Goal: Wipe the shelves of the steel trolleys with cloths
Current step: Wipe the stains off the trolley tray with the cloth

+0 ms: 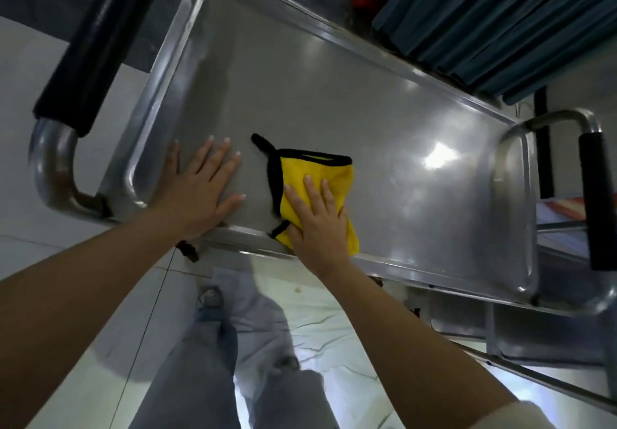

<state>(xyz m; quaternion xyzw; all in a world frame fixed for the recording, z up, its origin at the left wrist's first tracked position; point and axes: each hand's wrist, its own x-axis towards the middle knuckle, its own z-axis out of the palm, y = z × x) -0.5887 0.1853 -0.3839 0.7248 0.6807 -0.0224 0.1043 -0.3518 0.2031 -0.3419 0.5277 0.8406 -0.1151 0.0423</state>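
Note:
A steel trolley's top shelf [334,88] fills the middle of the view, shiny, with a raised rim. A yellow cloth [334,171] with black edging lies on it near the front rim. My right hand [317,218] presses flat on the cloth with straight fingers. My left hand [200,188] rests flat on the bare shelf to the left of the cloth, fingers spread, close to the shelf's left corner.
The trolley's black-padded push handle [90,41] runs along the left. A second trolley's handle [594,195] stands at the right. Dark teal folded fabric [500,18] hangs at the top right. A lower shelf [534,335] shows below right. My legs stand on the tiled floor [66,345].

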